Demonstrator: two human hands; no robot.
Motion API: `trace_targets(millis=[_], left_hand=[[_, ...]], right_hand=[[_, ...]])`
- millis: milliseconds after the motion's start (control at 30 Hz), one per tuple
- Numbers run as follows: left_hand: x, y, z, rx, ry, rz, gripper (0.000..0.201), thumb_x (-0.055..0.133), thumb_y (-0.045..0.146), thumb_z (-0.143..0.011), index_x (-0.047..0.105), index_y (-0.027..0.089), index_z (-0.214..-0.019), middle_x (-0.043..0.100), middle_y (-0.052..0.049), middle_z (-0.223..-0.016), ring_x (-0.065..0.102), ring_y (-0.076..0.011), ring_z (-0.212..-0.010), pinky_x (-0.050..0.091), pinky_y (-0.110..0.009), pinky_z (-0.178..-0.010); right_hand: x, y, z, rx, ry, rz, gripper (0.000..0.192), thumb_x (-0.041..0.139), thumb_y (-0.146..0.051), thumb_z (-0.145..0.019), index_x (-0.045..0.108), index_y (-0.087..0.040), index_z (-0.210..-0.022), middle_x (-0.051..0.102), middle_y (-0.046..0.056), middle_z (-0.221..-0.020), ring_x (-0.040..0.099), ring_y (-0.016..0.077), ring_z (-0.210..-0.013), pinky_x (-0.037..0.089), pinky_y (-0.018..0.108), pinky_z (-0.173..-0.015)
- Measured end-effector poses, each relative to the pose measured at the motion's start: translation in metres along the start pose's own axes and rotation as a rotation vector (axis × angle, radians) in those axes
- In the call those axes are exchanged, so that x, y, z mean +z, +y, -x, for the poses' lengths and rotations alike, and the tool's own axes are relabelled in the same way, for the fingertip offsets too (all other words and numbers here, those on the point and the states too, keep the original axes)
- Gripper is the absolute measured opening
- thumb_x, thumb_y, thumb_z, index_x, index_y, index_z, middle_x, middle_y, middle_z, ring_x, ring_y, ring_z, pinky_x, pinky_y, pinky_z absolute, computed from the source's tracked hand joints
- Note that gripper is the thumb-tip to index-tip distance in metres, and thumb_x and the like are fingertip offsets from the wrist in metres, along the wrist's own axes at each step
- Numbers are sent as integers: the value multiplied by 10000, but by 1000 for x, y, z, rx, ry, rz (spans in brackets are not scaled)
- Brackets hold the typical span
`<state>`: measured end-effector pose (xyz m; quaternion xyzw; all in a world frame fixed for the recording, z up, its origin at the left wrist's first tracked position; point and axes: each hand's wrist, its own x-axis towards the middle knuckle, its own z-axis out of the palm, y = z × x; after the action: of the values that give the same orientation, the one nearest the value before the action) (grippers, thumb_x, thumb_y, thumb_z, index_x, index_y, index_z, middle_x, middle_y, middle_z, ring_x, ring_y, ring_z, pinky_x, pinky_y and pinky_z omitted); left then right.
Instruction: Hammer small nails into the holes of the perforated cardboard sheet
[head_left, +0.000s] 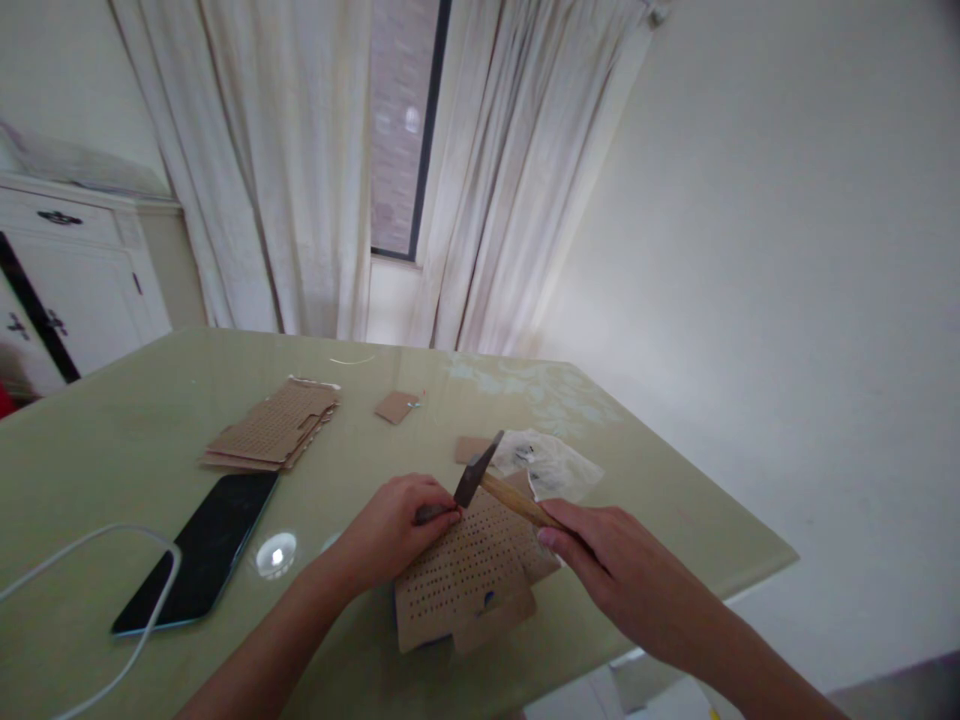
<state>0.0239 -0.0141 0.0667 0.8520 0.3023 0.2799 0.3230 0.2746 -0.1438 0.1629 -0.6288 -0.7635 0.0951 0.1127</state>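
My right hand (600,560) is closed around the wooden handle of a small hammer (517,499). Its dark metal head is raised at a slant beside my left fingertips. My left hand (394,530) pinches a short dark metal rod (433,513) over the upper left of a perforated brown cardboard sheet (465,570). The hammer head seems close to the rod's end, but I cannot tell if they touch. Rows of small dark holes cover the cardboard, and a flap sticks out at its lower edge. Something blue shows beneath it.
A stack of similar cardboard sheets (277,425) lies to the left, with a black tablet (202,550) and white cable (176,570) nearer. Farther back is a small cardboard piece (396,406). A clear plastic bag (551,462) sits behind my right hand on the glossy table (652,500).
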Motion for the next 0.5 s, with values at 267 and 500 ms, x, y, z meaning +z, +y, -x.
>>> trace_targets(millis=[267, 500], left_hand=[[-1, 1, 0, -4, -2, -10, 232, 659, 352, -1002, 806, 221, -879, 779, -36, -920, 690, -214, -898, 468, -314, -823], [-1, 2, 1, -2, 5, -9, 235, 656, 352, -1001, 804, 224, -869, 773, -34, -910, 689, -211, -886, 472, -308, -812]], right_hand=[[-1, -1, 0, 1, 7, 3, 289, 475, -366, -1103, 729, -233, -1068, 803, 81, -990, 752, 278, -940, 519, 369, -808], [-2, -2, 0, 0, -2, -6, 290, 473, -367, -1105, 715, -228, -1027, 792, 77, -960, 752, 268, -916, 516, 358, -801]])
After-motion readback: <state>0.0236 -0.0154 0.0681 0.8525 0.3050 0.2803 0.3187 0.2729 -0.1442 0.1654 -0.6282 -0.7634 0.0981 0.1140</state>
